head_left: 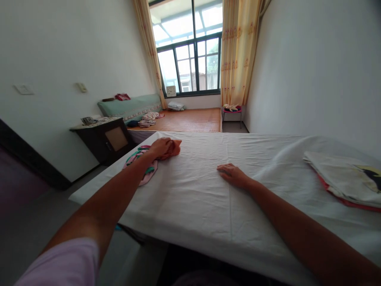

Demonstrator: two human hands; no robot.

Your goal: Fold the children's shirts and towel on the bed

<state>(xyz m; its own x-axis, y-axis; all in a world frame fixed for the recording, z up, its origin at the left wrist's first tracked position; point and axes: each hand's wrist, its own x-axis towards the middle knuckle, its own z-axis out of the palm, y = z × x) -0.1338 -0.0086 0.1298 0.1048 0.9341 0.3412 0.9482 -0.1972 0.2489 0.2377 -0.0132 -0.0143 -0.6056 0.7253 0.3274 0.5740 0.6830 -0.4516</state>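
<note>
My left hand [160,147] reaches far out to the left side of a table covered with a white sheet [205,198] and is closed on an orange piece of cloth [173,148]. Under my forearm lies a small striped pink and green garment [143,162]. My right hand [233,174] rests palm down on the sheet near the middle, fingers stretched flat and holding nothing.
Folded cream and red fabric [342,176] lies at the table's right end. A dark bedside cabinet [104,139] stands left, against the wall. Beyond are a bed with a woven mat [190,119], scattered clothes, a small pink stool [232,111] and a curtained window.
</note>
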